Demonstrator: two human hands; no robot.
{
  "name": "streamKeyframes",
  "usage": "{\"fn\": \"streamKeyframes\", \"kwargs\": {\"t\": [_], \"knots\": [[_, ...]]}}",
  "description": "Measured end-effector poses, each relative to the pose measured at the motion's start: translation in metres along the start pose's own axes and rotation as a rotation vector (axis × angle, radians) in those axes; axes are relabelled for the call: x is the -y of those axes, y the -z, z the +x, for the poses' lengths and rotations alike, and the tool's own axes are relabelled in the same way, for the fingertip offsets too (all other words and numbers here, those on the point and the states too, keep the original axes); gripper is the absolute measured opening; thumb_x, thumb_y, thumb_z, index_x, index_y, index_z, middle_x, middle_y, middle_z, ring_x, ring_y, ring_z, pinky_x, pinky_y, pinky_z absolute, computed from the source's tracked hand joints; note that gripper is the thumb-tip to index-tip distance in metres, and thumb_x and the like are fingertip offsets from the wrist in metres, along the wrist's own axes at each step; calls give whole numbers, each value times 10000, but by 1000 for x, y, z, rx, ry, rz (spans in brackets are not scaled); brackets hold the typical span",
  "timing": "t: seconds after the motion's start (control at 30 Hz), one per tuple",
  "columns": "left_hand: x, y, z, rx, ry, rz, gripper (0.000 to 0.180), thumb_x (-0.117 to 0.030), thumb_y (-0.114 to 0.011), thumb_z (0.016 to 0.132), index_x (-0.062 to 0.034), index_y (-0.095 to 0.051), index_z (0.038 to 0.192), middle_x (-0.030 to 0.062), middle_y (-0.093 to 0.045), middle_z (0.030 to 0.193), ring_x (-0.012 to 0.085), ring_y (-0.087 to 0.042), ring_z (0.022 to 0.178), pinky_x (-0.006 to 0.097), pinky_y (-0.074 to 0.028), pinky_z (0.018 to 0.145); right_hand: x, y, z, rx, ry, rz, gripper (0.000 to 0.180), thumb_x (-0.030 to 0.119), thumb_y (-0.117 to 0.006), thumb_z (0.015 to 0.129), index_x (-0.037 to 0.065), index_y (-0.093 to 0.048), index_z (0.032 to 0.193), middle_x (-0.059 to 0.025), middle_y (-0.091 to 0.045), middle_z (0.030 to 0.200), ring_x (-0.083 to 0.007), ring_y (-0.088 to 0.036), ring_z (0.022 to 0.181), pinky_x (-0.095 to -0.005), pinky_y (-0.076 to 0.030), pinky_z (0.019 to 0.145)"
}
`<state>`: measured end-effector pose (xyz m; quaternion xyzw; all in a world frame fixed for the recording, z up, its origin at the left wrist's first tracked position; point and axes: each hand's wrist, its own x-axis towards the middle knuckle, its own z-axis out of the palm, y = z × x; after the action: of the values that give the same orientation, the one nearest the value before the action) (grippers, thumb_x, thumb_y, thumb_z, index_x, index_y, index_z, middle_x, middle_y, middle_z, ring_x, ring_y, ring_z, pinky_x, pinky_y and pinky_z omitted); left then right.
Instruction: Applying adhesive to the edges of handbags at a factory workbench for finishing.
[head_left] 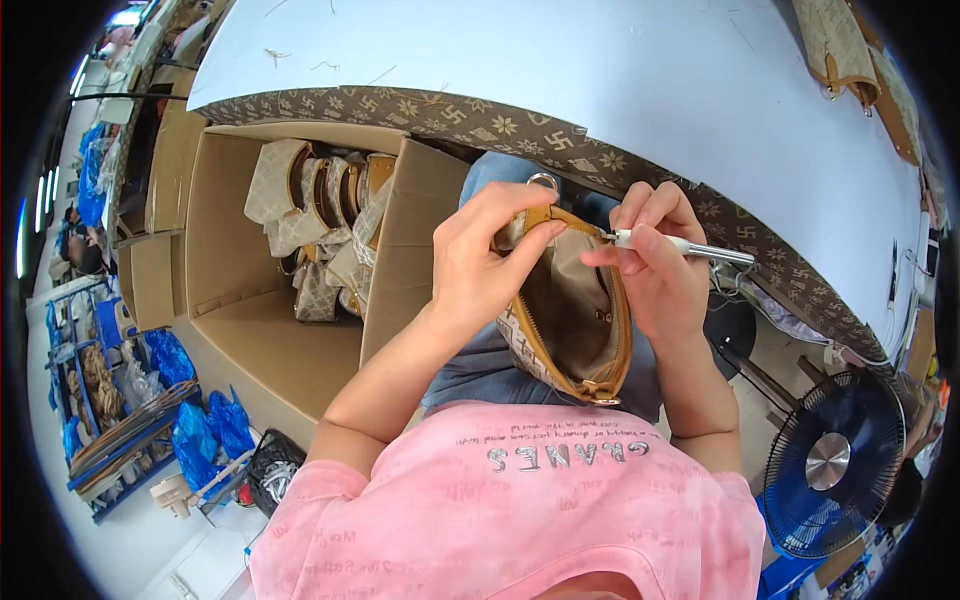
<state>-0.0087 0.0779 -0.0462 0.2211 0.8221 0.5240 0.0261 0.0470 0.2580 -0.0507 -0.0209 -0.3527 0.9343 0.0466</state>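
Over my jeans-clad lap, below the smooth white tabletop (520, 60), sits an open zip-top handbag (570, 300): soft beige lining, tan leather-look trim. My left hand (485, 255) pinches its rim by a metal ring; my right hand (665, 265) grips a slim pen-shaped tool (702, 250), white and shiny metal, its tip at the zip edge. Left, a cardboard box (230, 220) holds patterned bags (320, 235), its upright flap (415, 220) partly hiding them; right, a round fan (830, 460).
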Motion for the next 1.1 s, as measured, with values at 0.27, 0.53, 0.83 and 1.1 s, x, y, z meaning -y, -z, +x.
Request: {"fn": "streamKeyframes", "kwargs": {"t": [0.27, 0.53, 0.83, 1.1], "knots": [[13, -5, -7, -151, -288, -119, 187, 67, -723, 803, -43, -784, 942, 157, -694, 1167, 219, -725, 926, 308, -590, 782, 4, -4, 3, -31, -42, -134, 89, -21, -593, 915, 8, -526, 865, -71, -535, 861, -73, -505, 665, -342, -617, 803], [14, 6, -8, -52, -306, -87, 198, 59, -730, 786, -54, -788, 938, 163, -677, 1235, 232, -727, 961, 308, -592, 811, 6, -8, 3, -6, 9, -500, 110, -44, -608, 904, 6, -526, 850, -67, -527, 841, -79, -522, 658, -327, -589, 821], [14, 7, -5, -39, -357, -30, 207, 44, -735, 780, -66, -788, 947, 174, -672, 1241, 256, -717, 1011, 321, -584, 846, 0, -14, 3, -38, 56, -668, 158, -3, -752, 862, 40, -600, 872, 19, -583, 811, -10, -507, 688, -176, -385, 586], [11, 9, -7, -1, -334, -12, 199, 53, -725, 786, -31, -789, 955, 209, -662, 1241, 270, -705, 1050, 335, -567, 901, -1, -10, 3, -7, 74, -720, 135, -57, -716, 852, 17, -607, 882, -45, -608, 874, -59, -562, 670, -193, -435, 583]]}}
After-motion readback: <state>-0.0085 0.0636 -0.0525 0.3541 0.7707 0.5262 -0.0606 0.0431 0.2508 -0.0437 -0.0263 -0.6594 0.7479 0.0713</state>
